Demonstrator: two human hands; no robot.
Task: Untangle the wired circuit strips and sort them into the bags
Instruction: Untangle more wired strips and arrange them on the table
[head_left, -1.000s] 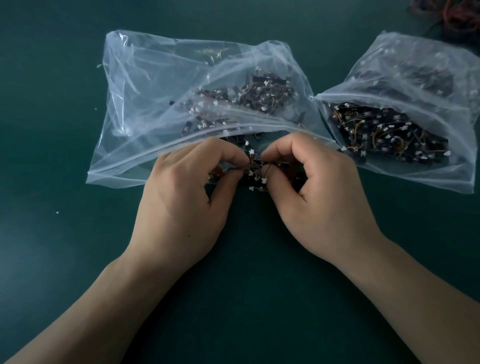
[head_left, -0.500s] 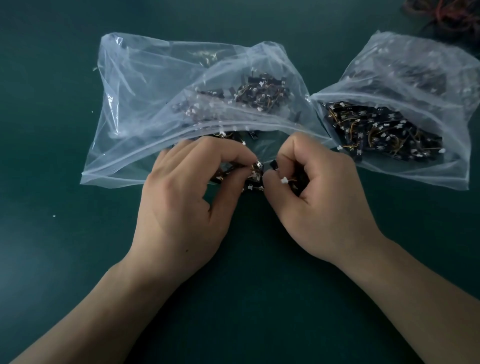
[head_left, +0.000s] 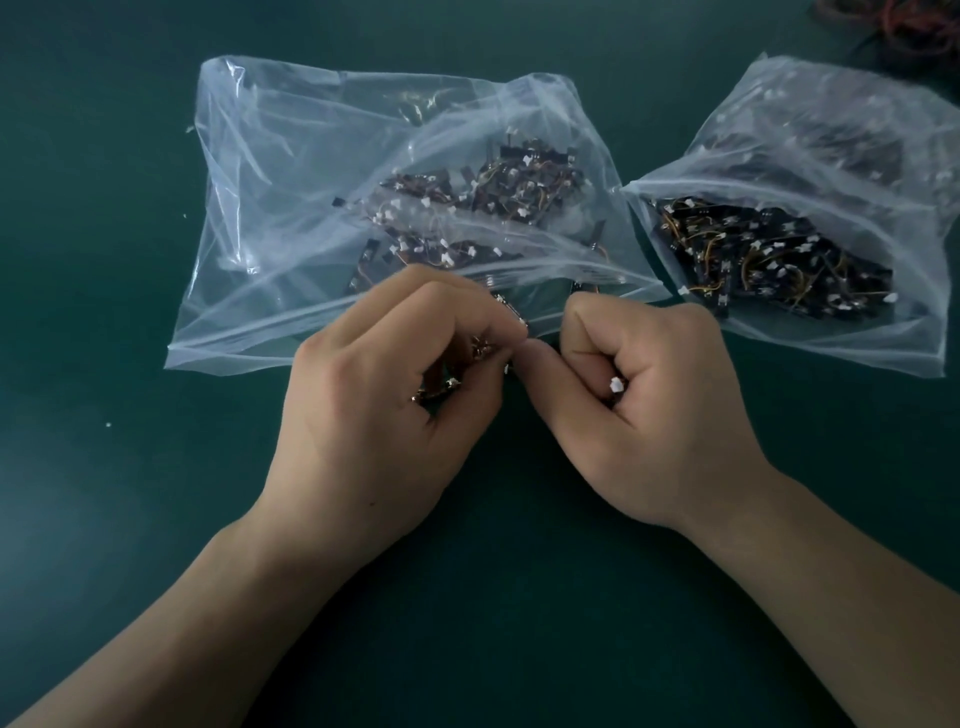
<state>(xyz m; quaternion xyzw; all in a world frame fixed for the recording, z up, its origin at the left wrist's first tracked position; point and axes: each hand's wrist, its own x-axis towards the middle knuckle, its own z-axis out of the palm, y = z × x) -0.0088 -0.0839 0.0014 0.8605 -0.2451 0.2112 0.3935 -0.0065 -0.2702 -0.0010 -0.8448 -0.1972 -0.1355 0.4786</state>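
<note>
In the head view, the left hand (head_left: 384, 415) was curled round a clump of wired circuit strips (head_left: 441, 391). The right hand (head_left: 654, 415), thumb tip meeting the left's, was closed on one strip, its white connector (head_left: 616, 384) showing. A first bag (head_left: 291, 208) lay just beyond both hands, a second bag (head_left: 857, 353) beyond the right. That strip wanted easing out slowly, with the clump held steady.

The wired circuit strips (head_left: 449, 387), which a second ago lie bare in a clump between the two thumbs, are now split up. Most of the clump sits tucked under the curled fingers of the left grip (head_left: 384, 415), only a few ends showing. The right grip (head_left: 654, 415) now closes into a fist round a single strip, its white connector (head_left: 616, 384) peeking out beside the thumb.
</note>
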